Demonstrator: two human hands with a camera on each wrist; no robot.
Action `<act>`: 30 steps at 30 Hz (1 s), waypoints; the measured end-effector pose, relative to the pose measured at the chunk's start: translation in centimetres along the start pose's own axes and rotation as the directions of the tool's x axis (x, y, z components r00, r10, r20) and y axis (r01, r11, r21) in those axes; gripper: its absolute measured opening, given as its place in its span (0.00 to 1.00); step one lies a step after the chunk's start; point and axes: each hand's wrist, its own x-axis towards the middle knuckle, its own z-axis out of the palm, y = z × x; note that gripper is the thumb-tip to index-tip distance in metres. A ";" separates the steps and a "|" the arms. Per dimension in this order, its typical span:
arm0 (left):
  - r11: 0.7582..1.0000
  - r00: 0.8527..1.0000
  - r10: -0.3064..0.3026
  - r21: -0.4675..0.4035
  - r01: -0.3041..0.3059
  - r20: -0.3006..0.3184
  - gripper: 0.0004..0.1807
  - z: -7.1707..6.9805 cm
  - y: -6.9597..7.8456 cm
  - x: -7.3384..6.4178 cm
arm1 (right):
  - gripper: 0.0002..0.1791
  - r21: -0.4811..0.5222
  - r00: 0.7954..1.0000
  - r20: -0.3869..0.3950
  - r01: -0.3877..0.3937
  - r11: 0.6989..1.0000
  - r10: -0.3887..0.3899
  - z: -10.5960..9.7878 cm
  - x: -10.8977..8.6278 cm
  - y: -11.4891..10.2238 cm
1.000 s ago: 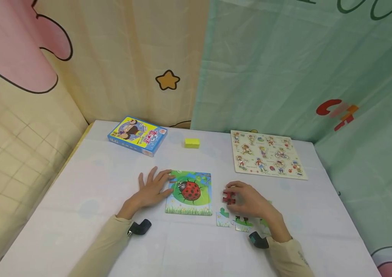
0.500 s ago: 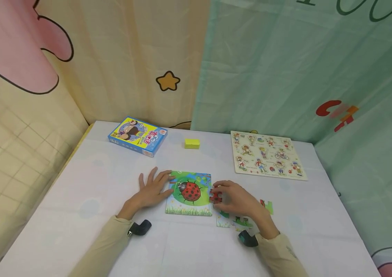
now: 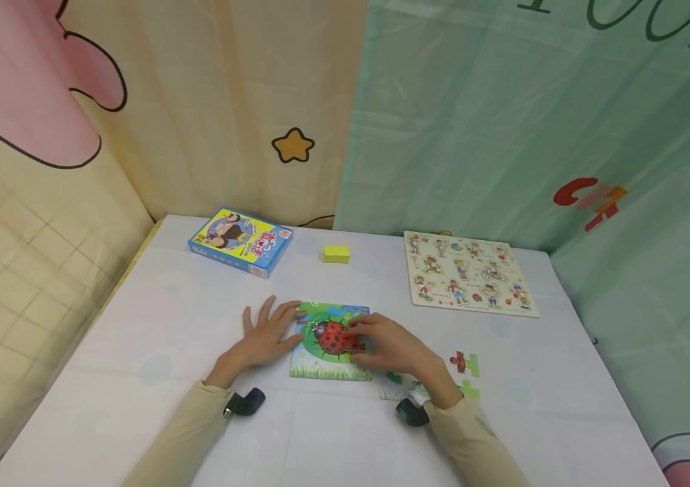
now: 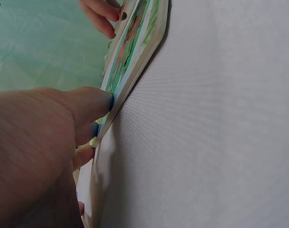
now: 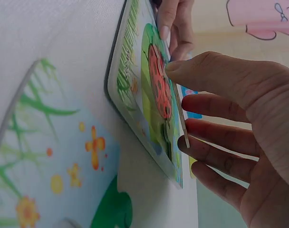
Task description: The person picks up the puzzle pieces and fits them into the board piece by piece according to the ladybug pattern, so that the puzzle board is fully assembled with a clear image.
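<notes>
White table (image 3: 320, 436), centre frame: left hand (image 3: 262, 341) spread, touching the ladybird board (image 3: 323, 370) on its left; right hand (image 3: 389, 345) pinching a puzzle piece (image 3: 356, 343) above its right half!

Sleeved, the left forearm (image 3: 177, 429) and right forearm (image 3: 475, 439) slant inward across the surface (image 3: 320, 443), towards its far edge. The left hand (image 3: 262, 339), closer to the left edge, lies palm down with fingers splayed. The right hand (image 3: 389, 348) pinches, thumb opposing bent fingers that point towards the left edge.
</notes>
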 end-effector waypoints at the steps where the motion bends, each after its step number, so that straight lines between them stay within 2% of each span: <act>1: 1.000 1.000 0.000 0.000 0.000 0.000 0.28 0.0 0.0 0.0 | 0.23 -0.007 1.000 0.004 0.001 1.000 -0.001 0.0 0.2 -0.2; 14: 1.000 1.000 0.017 0.011 -0.017 -0.005 0.27 0.1 -0.2 0.1 | 0.22 -0.088 0.998 0.051 0.031 0.996 -0.026 0.8 2.9 -2.1; 22: 1.000 1.000 0.009 0.018 -0.009 -0.004 0.27 0.0 -0.2 0.0 | 0.21 -0.099 0.999 0.042 0.034 0.994 -0.030 1.4 3.6 -2.1; 30: 1.000 1.000 0.014 0.007 -0.014 0.000 0.26 0.1 -0.2 0.1 | 0.21 -0.105 1.000 0.018 0.002 0.994 0.000 1.4 3.4 -2.5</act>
